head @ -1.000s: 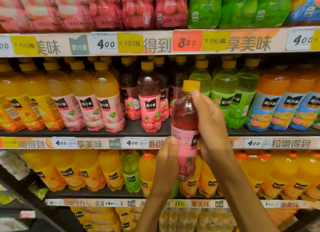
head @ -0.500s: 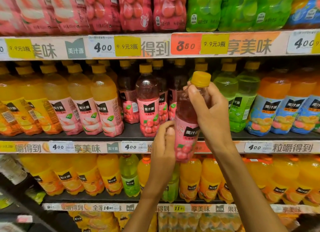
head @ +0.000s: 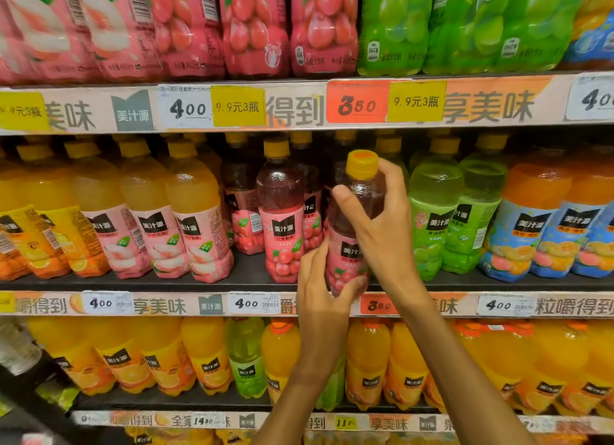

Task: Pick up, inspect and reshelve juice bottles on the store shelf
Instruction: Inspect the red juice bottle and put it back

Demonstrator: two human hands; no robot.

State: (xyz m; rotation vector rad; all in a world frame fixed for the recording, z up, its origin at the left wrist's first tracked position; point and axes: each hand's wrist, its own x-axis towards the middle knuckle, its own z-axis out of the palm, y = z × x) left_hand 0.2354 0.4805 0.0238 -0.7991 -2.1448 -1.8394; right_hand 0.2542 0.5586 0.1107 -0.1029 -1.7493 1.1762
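A person holds a red juice bottle (head: 354, 232) with a yellow cap upright at the front edge of the middle shelf (head: 252, 273). The right hand (head: 387, 235) wraps its fingers around the bottle's upper half; the left hand (head: 324, 293) grips its base. A matching red bottle (head: 282, 218) stands just left, green bottles (head: 435, 218) right.

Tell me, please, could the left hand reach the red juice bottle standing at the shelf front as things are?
Probably not yet: the left hand grips the base of the held bottle, so it is occupied. The standing red bottle is beside it, unobstructed in front.
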